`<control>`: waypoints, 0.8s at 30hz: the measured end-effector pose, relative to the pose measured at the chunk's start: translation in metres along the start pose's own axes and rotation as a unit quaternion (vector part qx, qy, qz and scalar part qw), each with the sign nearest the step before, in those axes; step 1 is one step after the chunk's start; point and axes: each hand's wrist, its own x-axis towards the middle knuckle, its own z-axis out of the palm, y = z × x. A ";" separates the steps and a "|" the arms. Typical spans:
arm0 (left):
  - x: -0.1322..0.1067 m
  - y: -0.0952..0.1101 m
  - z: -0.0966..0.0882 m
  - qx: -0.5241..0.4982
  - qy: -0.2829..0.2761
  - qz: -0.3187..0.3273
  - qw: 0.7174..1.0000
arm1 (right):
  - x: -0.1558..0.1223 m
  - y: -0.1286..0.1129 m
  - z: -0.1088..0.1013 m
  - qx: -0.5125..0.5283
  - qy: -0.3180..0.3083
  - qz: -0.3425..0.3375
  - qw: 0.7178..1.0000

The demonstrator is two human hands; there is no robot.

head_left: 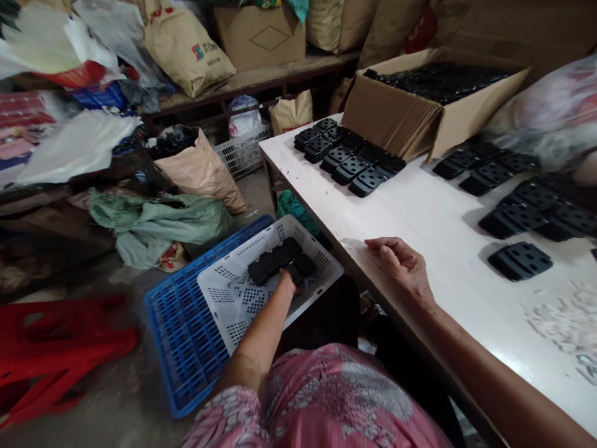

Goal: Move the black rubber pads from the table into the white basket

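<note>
My left hand (290, 281) reaches down into a white perforated plastic basket (217, 274). Its fingers are closed around a black pad (295, 274) and mostly hidden by it. Beside that pad, several more black pads (275, 258) lie in rows on the basket floor. Over the near edge of the white table (420, 211), my right hand (400, 266) holds nothing, its fingers loosely stretched out and the thumb near them. To the right of this hand, a small stack of black pads with round dots (520, 260) rests on the tabletop.
The basket stands over a blue plastic crate (181, 330). Stacked dotted pads (345, 155) line the table's far side, beside an open cardboard box (396, 115) full of black pieces. More stacks (536, 202) sit at right. A red stool (60, 354) and sacks (200, 168) occupy the left.
</note>
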 end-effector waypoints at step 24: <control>0.003 0.003 0.002 0.070 0.052 0.040 0.995 | 0.001 0.002 -0.002 0.006 -0.002 -0.012 1.000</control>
